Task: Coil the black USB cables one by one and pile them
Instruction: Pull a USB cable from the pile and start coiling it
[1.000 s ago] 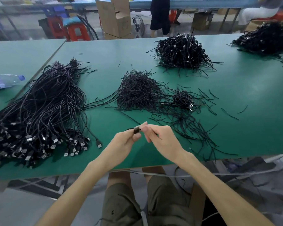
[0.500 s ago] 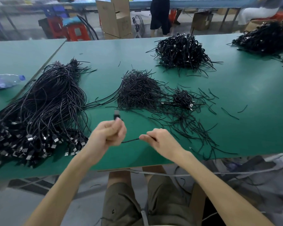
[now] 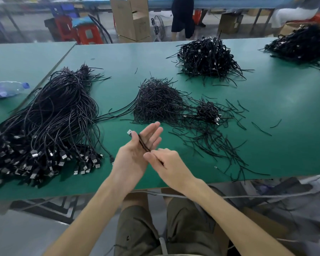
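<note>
My left hand (image 3: 134,156) is palm up over the near edge of the green desk (image 3: 277,137), fingers straight and apart. A thin black USB cable (image 3: 142,143) lies across the palm, with its silver plug (image 3: 129,132) poking out past the fingers. My right hand (image 3: 167,163) touches the left and pinches the same cable. A heap of loose black cables (image 3: 50,117) lies to my left, and a small pile of coiled black cables (image 3: 208,110) lies ahead to the right.

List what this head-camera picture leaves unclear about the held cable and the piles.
Head view: the cable past the grip of the right hand, hidden under that hand.
Head view: the loose cable heap, cut by the left edge.
Head view: the far right pile, cut by the right edge.
Head view: the bottle label, blurred.
</note>
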The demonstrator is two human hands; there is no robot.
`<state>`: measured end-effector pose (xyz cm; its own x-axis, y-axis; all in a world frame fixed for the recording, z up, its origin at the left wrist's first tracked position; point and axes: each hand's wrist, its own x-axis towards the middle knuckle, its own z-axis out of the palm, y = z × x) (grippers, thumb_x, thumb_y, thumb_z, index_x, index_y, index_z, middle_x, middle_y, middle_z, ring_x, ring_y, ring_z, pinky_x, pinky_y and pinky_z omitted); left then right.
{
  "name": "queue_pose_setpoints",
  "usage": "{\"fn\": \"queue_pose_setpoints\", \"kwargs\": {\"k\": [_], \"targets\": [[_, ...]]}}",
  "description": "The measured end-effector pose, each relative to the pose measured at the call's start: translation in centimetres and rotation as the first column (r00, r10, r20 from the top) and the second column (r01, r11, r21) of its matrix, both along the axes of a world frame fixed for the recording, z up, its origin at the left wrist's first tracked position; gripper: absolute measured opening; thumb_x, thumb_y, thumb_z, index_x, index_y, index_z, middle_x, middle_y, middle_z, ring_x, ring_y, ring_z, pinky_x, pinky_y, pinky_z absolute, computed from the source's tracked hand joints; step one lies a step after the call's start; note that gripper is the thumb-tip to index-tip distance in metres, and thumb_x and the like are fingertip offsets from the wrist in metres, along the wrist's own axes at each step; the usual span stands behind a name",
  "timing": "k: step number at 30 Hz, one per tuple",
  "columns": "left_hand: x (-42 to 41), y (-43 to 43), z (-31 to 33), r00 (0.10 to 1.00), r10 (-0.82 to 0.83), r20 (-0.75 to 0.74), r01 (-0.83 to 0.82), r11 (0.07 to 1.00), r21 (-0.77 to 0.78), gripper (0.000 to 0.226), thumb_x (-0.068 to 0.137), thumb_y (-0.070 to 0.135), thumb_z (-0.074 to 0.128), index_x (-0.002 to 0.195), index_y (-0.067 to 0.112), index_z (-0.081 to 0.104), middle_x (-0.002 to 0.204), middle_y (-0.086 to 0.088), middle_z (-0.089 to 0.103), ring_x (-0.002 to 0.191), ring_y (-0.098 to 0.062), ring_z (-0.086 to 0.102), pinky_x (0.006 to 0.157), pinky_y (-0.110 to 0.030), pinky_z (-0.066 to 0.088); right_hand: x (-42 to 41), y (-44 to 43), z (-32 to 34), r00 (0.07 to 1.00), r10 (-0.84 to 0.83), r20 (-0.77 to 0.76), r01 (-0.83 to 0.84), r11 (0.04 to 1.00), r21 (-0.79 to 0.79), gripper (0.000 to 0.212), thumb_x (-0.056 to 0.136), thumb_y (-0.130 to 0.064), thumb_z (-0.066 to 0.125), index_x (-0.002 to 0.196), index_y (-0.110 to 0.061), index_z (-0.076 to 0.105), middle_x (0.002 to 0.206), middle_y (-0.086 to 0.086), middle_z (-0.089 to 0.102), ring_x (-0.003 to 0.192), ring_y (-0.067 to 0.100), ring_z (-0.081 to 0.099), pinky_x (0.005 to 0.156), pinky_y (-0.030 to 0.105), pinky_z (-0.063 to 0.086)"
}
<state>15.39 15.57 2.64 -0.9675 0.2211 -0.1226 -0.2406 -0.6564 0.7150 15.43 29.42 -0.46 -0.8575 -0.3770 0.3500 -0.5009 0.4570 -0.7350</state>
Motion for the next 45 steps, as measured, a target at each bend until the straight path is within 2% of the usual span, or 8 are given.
{"fn": "queue_pose_setpoints", "kwargs": {"k": [4, 7, 10, 13, 28, 31, 36, 45], "targets": [[-0.3, -1.7, 1.6, 0.999, -0.03, 0.027, 0.024, 0.984, 0.178, 0.04, 0.109, 0.035, 0.037, 0.076, 0.02, 0.053, 0.067, 0.009, 0.034, 0.055, -0.01, 0.027, 0.057, -0.023, 0.03, -0.8, 1.9, -0.7, 1.0, -0.014, -0.023, 0.018, 0.985, 0.171, 0.049, 0.104, -0.04, 0.045, 0.063, -0.016, 0.034, 0.055, -0.007, 0.03, 0.058, 0.02, 0.035, 0.069, 0.031, 0.029], [0.4, -2.5, 1.2, 0.975, -0.114, -0.191, 0.042, 0.937, -0.346, 0.043, 0.103, 0.035, 0.044, 0.063, 0.022, 0.052, 0.06, 0.005, 0.033, 0.051, -0.01, 0.023, 0.052, -0.024, 0.02, -2.2, 3.8, 0.1, 0.998, -0.043, -0.056, 0.057, 0.956, 0.288, 0.049, 0.097, -0.049, 0.051, 0.065, -0.012, 0.045, 0.06, -0.003, 0.04, 0.062, 0.022, 0.04, 0.067, 0.031, 0.028], [1.2, -1.6, -0.2, 0.847, -0.424, -0.32, -0.084, 0.487, -0.869, 0.036, 0.1, 0.032, 0.044, 0.069, 0.028, 0.061, 0.06, 0.013, 0.053, 0.053, -0.004, 0.045, 0.057, -0.02, 0.037, -3.0, 3.6, 0.9, 0.993, -0.056, -0.102, 0.087, 0.938, 0.337, 0.048, 0.098, -0.05, 0.051, 0.071, -0.011, 0.053, 0.068, 0.004, 0.047, 0.066, 0.026, 0.043, 0.064, 0.038, 0.035], [1.1, -0.8, -1.7, 0.757, -0.565, -0.329, -0.313, 0.128, -0.941, 0.031, 0.101, 0.033, 0.041, 0.085, 0.019, 0.063, 0.08, 0.009, 0.063, 0.077, -0.018, 0.058, 0.073, -0.037, 0.045, -2.7, 2.5, 1.8, 0.99, -0.115, -0.086, 0.134, 0.958, 0.255, 0.048, 0.103, -0.043, 0.053, 0.063, -0.022, 0.037, 0.061, -0.004, 0.04, 0.061, 0.018, 0.038, 0.06, 0.035, 0.029], [0.6, 0.2, -1.8, 0.973, -0.07, -0.222, 0.006, 0.961, -0.275, 0.047, 0.109, 0.032, 0.035, 0.143, 0.005, 0.051, 0.147, -0.008, 0.056, 0.139, -0.022, 0.05, 0.115, -0.03, 0.04, 0.3, 0.2, 1.5, 0.985, -0.093, 0.147, 0.132, 0.95, -0.282, 0.046, 0.106, -0.034, 0.05, 0.069, -0.011, 0.062, 0.049, -0.012, 0.043, 0.046, 0.008, 0.035, 0.051, 0.019, 0.026], [-0.1, 0.0, -1.0, 0.988, 0.051, -0.143, -0.057, 0.998, -0.036, 0.048, 0.108, 0.035, 0.03, 0.142, 0.008, 0.05, 0.142, -0.003, 0.061, 0.133, -0.016, 0.056, 0.107, -0.028, 0.048, 0.7, -0.2, 0.8, 0.984, -0.069, 0.162, 0.109, 0.96, -0.256, 0.046, 0.105, -0.038, 0.052, 0.069, -0.012, 0.063, 0.048, -0.011, 0.041, 0.046, 0.009, 0.034, 0.051, 0.018, 0.025], [0.0, -0.2, -0.2, 0.996, 0.084, 0.023, -0.086, 0.986, 0.142, 0.034, 0.111, 0.032, 0.031, 0.093, 0.018, 0.056, 0.068, 0.009, 0.046, 0.056, -0.009, 0.045, 0.07, -0.025, 0.041, 0.1, 0.2, -0.1, 0.965, -0.074, 0.253, 0.121, 0.976, -0.178, 0.036, 0.102, -0.039, 0.058, 0.079, -0.013, 0.069, 0.05, -0.009, 0.042, 0.048, 0.009, 0.032, 0.05, 0.02, 0.027], [0.3, 0.0, -1.3, 0.997, -0.034, -0.063, 0.029, 0.996, -0.083, 0.04, 0.11, 0.024, 0.033, 0.078, 0.016, 0.056, 0.069, 0.003, 0.051, 0.06, -0.013, 0.052, 0.07, -0.028, 0.046, -0.4, -0.1, 0.7, 0.943, 0.041, 0.329, 0.056, 0.958, -0.281, 0.047, 0.092, -0.004, 0.067, 0.135, -0.019, 0.06, 0.107, -0.007, 0.071, 0.091, 0.003, 0.065, 0.084, 0.019, 0.051]]}}
